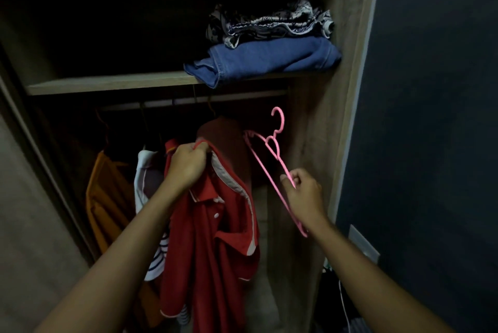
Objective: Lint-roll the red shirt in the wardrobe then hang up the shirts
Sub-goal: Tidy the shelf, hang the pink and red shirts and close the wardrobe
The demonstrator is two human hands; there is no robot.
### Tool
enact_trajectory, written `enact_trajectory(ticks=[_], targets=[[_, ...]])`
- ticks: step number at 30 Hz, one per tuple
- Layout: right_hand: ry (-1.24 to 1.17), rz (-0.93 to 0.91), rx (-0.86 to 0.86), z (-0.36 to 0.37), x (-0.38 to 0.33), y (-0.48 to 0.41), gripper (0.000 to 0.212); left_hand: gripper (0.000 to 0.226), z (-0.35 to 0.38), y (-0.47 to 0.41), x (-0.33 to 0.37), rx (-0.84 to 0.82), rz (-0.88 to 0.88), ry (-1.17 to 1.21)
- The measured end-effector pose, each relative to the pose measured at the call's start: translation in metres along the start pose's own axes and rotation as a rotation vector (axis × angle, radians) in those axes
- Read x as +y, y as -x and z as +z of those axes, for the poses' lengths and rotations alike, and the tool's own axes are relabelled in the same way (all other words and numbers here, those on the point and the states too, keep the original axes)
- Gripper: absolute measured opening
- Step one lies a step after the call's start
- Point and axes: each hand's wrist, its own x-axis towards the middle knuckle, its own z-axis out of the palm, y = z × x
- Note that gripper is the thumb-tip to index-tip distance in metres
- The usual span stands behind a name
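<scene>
Two hands are being used at the wardrobe: the red shirt [213, 246] is being gripped in a bunch at its collar by the left hand [188, 166], fingers [188, 149] curled tight, while one arm of the pink hanger [272, 160] is being pinched by the right hand [303, 191]. From so off-centre a pinch the hanger could be twisted or dropped while being fed into the bunched collar, and a striped shirt [159, 257], seemingly being carried underneath, could be let slip. Access to the rail [188, 104] is being crowded by a brown garment [223, 138] just behind and an orange garment [105, 203] further left.

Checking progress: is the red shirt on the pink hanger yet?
Off: left hand grips red shirt; right hand holds the bare pink hanger.
</scene>
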Motion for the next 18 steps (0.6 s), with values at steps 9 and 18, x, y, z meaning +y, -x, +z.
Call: enact_trajectory(ticks=[9, 18], targets=[[-0.219, 0.091, 0.027, -0.040, -0.011, 0.084, 0.012, 0.057, -0.008, 0.054, 0.016, -0.057, -0.001, -0.006], [-0.844, 0.012, -0.051, -0.117, -0.121, 0.095, 0.033, 0.048, -0.013, 0.090, 0.069, -0.245, 0.029, -0.051]])
